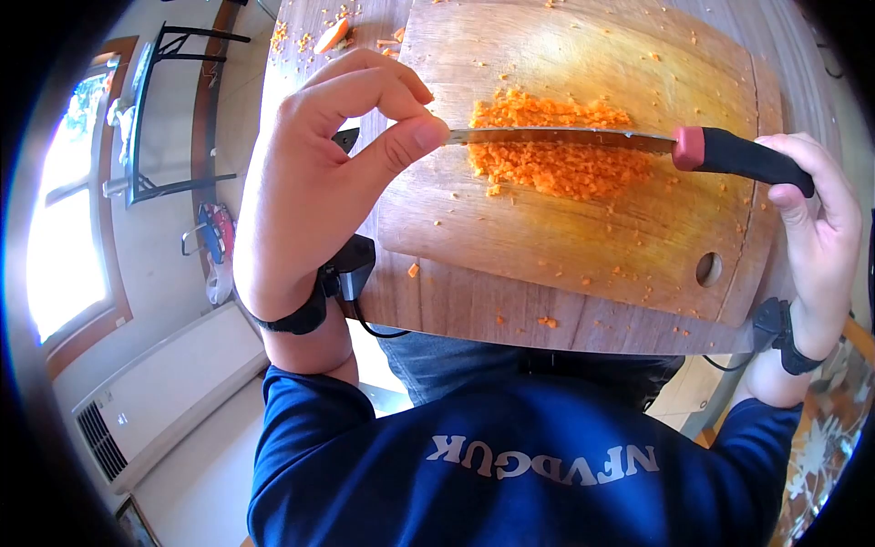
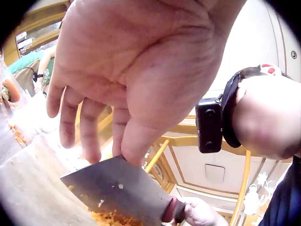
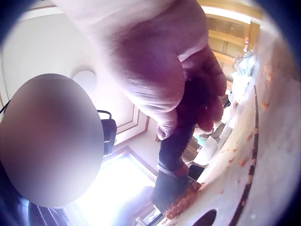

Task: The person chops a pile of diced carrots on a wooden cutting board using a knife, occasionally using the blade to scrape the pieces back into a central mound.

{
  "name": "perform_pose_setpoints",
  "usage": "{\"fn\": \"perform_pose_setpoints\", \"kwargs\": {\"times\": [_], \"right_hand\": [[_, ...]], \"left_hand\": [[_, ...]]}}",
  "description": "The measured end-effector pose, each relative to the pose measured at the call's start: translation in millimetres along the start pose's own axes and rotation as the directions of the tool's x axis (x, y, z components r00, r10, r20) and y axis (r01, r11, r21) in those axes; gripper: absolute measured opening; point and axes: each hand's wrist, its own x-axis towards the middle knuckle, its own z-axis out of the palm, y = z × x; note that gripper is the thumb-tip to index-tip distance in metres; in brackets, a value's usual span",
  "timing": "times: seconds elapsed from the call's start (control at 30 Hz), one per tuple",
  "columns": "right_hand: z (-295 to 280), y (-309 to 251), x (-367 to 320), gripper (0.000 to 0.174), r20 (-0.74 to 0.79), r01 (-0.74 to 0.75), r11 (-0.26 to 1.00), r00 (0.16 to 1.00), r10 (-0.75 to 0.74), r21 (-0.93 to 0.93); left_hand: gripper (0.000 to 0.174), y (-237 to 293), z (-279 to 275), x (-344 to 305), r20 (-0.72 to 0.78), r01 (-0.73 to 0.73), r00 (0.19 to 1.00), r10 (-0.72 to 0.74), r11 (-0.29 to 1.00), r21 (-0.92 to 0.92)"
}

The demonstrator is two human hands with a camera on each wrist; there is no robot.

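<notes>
Looking down, head view: left hand (image 1: 337,173) pinches the tip end of the knife (image 1: 565,139) between thumb and curled fingers (image 1: 401,91). Right hand (image 1: 816,219) is wrapped round the black handle. Blade lies edge-down across the heap of minced carrot (image 1: 556,169), mid-board (image 1: 583,255). Board sits on a wooden desk (image 1: 456,314) with crumbs scattered about; one larger chunk (image 1: 333,36) lies at the desk's far left. Window (image 1: 68,210) and white unit (image 1: 164,392) to the left, down by the floor.

Left wrist view: only here the flat of the blade shows, flecked, fingertips on its top edge, carrot beneath.

Right wrist view: fingers curled fully round the handle, with the palm blocking most of it. Red collar, blade heel in carrot, board hole alongside.
</notes>
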Motion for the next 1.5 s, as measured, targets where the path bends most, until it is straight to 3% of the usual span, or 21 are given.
{"fn": "perform_pose_setpoints", "kwargs": {"times": [0.03,0.1,0.27,0.33,0.37,0.43,0.5,0.63,0.7,0.73,0.87,0.93,1.03,1.17,1.23,1.37,1.43,1.47,1.5], "right_hand": [[-0.9,-0.8,-0.2,0.034,0.001,0.001,1.0,1.0,-0.001,-0.001],[-1.3,-2.4,-0.8,0.033,0.077,-0.148,0.988,0.986,0.145,0.046],[-2.0,1.5,-1.6,0.032,0.122,-0.209,0.973,0.973,0.197,0.1],[-1.5,0.4,-1.4,0.032,0.137,-0.212,0.971,0.971,0.196,0.11],[-1.4,-0.9,-1.7,0.032,0.097,-0.156,0.986,0.984,0.15,0.06],[-1.1,-2.4,-1.4,0.032,0.059,-0.103,0.995,0.993,0.102,0.007],[-1.3,-3.9,0.4,0.032,0.01,-0.006,0.999,1.0,0.006,-0.031],[-4.9,-3.0,2.2,0.031,0.077,-0.05,0.999,0.996,0.049,0.021],[-5.3,-0.2,1.5,0.03,0.137,-0.18,0.977,0.977,0.164,0.113],[-4.8,1.3,0.8,0.03,0.136,-0.181,0.977,0.977,0.165,0.114],[-1.6,3.1,-0.2,0.031,0.105,-0.164,0.982,0.982,0.155,0.088],[-0.8,-1.8,1.9,0.031,0.082,-0.165,0.982,0.984,0.158,0.092],[-2.3,-6.9,4.7,0.031,0.028,-0.048,0.998,0.999,0.047,0.05],[-4.1,-4.1,2.9,0.029,0.085,-0.102,0.99,0.992,0.094,0.101],[-4.9,-1.2,1.7,0.029,0.118,-0.132,0.985,0.986,0.119,0.108],[-2.6,4.2,2.5,0.027,0.122,-0.147,0.981,0.984,0.132,0.125],[-4.5,0.0,5.6,0.027,0.119,-0.157,0.977,0.983,0.14,0.144],[-5.4,-4.5,6.9,0.027,0.103,-0.116,0.982,0.99,0.102,0.149],[-6.0,-7.1,7.4,0.027,0.088,-0.076,0.985,0.994,0.062,0.156]], "left_hand": [[0.019,0.1,0.7,0.0,-0.003,-0.013,1.0,0.013,1.0,0.01],[0.019,0.7,5.1,1.6,-0.057,-0.036,0.998,0.034,0.999,-0.037],[0.018,4.3,7.4,0.8,-0.136,-0.154,0.98,0.145,0.986,-0.057],[0.019,6.0,5.5,0.0,-0.101,-0.136,0.986,0.133,0.991,-0.022],[0.019,5.8,3.9,-0.2,-0.1,-0.136,0.986,0.133,0.99,-0.023],[0.019,4.8,1.1,-0.6,-0.019,0.011,1.0,-0.011,1.0,0.011],[0.018,4.5,1.6,-0.8,-0.021,0.012,1.0,-0.012,1.0,0.006],[0.017,2.7,4.2,0.1,-0.06,-0.046,0.997,0.047,0.999,0.006],[0.017,1.6,5.5,1.2,-0.099,-0.108,0.989,0.105,0.994,-0.02],[0.017,1.8,6.2,1.9,-0.136,-0.174,0.977,0.166,0.984,-0.045],[0.016,6.4,5.8,1.0,-0.135,-0.204,0.971,0.195,0.977,-0.059],[0.017,5.2,2.4,0.0,-0.05,-0.071,0.996,0.071,0.997,0.007],[0.017,8.0,-0.8,-1.6,0.01,0.023,1.0,-0.023,1.0,0.006],[0.017,8.2,1.7,-1.4,0.001,-0.022,1.0,0.022,1.0,0.013],[0.016,6.2,4.7,0.2,-0.112,-0.127,0.986,0.123,0.992,-0.028],[0.015,11.7,4.6,-0.8,-0.118,-0.216,0.971,0.208,0.975,-0.051],[0.017,11.2,4.0,-1.0,-0.109,-0.115,0.988,0.112,0.993,-0.015],[0.017,11.3,2.9,-0.5,-0.112,-0.12,0.987,0.117,0.993,-0.017],[0.018,11.4,1.2,-0.5,-0.068,-0.037,0.997,0.036,0.999,-0.009]]}}
